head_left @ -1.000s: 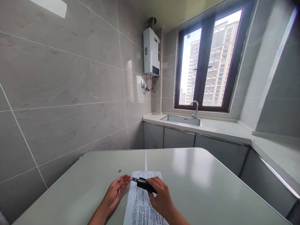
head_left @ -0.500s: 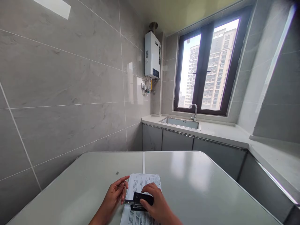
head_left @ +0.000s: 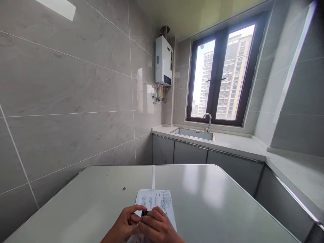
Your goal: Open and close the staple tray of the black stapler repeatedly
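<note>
"What's hard to make out?"

"Most of the black stapler [head_left: 144,213]. Only a dark end shows, above the paper [head_left: 158,199]; the hands cover the rest, and the paper's lower part too."

"And the fingers?"

"The right hand's [head_left: 157,223] are curled and clamped on the stapler over the paper. The left hand's [head_left: 127,222] are bent at its end, by the paper's left edge; whether they grip can't be told."

"Any readable writing?"

"The paper's print is too small."

"Anything different?"

"Half a second ago the stapler lay in plain sight across the paper, the hands apart; now they meet."
</note>
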`<state>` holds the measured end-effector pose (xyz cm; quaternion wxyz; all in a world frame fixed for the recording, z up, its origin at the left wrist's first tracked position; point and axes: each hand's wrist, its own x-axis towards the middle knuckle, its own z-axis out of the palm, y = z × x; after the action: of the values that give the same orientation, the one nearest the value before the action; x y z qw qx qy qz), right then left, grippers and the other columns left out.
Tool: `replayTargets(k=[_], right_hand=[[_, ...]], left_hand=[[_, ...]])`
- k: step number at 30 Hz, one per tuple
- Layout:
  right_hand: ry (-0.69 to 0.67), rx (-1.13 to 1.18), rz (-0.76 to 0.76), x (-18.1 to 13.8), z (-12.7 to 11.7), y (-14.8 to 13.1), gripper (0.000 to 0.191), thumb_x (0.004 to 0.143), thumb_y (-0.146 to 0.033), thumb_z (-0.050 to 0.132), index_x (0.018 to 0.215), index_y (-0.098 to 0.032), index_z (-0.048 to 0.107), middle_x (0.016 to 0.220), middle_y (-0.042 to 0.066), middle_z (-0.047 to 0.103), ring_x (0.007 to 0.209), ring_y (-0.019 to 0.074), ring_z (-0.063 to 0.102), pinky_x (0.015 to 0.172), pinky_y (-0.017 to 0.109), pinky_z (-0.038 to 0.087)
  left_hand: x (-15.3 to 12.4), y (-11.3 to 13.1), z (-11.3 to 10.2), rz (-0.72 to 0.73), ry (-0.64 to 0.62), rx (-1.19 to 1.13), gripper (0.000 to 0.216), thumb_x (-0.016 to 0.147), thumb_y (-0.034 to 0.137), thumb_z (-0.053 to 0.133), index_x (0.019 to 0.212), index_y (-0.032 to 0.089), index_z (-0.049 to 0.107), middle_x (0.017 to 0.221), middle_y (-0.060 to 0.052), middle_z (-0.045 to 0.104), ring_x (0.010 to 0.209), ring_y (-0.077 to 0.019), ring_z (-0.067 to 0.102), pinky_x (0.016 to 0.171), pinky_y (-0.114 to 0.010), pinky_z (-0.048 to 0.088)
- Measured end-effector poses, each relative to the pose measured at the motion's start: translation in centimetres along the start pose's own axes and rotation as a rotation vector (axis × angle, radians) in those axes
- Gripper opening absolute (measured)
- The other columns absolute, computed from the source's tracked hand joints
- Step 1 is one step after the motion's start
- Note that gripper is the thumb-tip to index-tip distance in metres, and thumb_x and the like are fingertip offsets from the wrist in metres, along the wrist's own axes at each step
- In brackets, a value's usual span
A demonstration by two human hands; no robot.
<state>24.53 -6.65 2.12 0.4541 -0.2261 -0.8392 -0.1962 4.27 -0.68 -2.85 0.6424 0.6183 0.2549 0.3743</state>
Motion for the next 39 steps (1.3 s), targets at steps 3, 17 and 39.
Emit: replayTargets(k=[3,17,39], right_hand=[[-0.008,0.021,0.001,0.4,-0.6,-0.2,0.021,0.108,-0.028,0.049,0.109,-0.02,0.068,0.099,0.002,0.079,0.088,0.015,0.066,0.074,0.03,0.051],[0.019,0.028,0.202,-1.0,-1.9,2.0,0.019,0.102,-0.014,0.053,0.113,-0.02,0.068,0.106,0.007,0.076,0.088,0.0187,0.064,0.082,0.037,0.053],[-0.353,-0.344,1.198,-10.9,-5.9,13.8,0.026,0.091,-0.013,0.049,0.086,-0.021,0.074,0.09,0.006,0.071,0.088,0.0199,0.062,0.07,0.027,0.041]], left_hand=[[-0.1,0.4,0.3,-0.034,-0.032,0.079,0.06,0.069,0.041,0.091,0.12,0.015,0.074,0.054,0.004,0.046,0.05,-0.0073,0.035,0.05,-0.02,0.028],[-0.5,4.4,0.3,-0.028,0.143,0.152,0.067,0.069,0.035,0.087,0.13,0.018,0.068,0.094,-0.01,0.077,0.042,-0.0059,0.038,0.043,-0.022,0.032],[2.4,-0.3,-7.9,-0.076,0.489,1.11,0.029,0.093,0.017,0.05,0.104,0.02,0.077,0.125,-0.013,0.073,0.122,-0.0285,0.064,0.109,-0.041,0.043]])
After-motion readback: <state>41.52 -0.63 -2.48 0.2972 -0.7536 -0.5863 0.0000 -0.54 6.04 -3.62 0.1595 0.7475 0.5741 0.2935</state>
